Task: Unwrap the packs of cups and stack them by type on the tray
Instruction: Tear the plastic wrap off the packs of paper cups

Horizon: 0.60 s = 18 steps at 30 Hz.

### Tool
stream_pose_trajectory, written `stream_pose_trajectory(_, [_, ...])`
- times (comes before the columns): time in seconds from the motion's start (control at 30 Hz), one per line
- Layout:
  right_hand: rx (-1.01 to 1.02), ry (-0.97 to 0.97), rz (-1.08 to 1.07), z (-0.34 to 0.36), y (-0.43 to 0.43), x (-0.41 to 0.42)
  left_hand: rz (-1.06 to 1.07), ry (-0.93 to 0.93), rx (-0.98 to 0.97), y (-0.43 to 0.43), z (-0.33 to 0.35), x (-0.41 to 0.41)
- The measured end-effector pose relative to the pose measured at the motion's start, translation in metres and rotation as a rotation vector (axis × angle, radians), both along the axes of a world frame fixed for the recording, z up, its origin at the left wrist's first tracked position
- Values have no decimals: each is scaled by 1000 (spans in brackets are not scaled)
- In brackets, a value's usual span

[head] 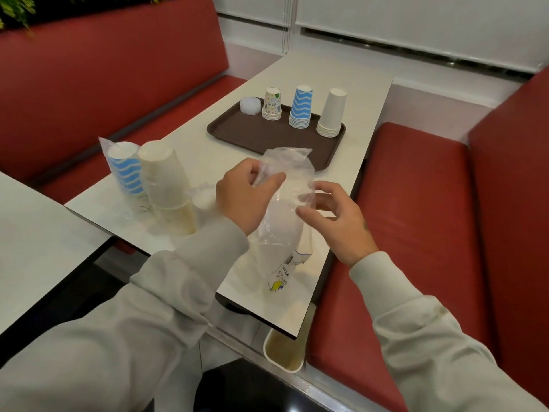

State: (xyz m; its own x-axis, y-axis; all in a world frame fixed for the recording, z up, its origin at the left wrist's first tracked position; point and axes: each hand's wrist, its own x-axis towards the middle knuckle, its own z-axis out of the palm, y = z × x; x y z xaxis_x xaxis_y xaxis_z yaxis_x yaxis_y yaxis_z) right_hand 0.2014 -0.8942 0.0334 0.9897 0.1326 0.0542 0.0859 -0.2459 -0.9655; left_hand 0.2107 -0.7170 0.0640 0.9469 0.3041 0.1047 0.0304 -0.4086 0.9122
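My left hand (pixel 243 193) grips the top of a clear plastic wrapper (pixel 282 212) that stands over the near table edge; what it holds inside is too pale to make out. My right hand (pixel 332 217) touches the wrapper's right side with curled fingertips. On the brown tray (pixel 237 130) stand a low stack of clear cups (pixel 250 105), a stack of patterned cups (pixel 271 104), a blue zigzag stack (pixel 300 107) and a plain white stack (pixel 331 113). At the left, a wrapped blue zigzag pack (pixel 126 173) and a wrapped cream pack (pixel 167 188) stand on the table.
The white table (pixel 214 150) sits between red bench seats (pixel 416 203). A second table (pixel 35 245) lies at the left. A cream bin (pixel 283 352) stands under the near table corner. More clear plastic (pixel 203 197) lies beside the cream pack.
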Motion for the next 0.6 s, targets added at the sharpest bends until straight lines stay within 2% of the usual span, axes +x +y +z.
stream_pose_trajectory(0.6, [9,-65,-54,13,1,16,-94,47,-20,7,24,25])
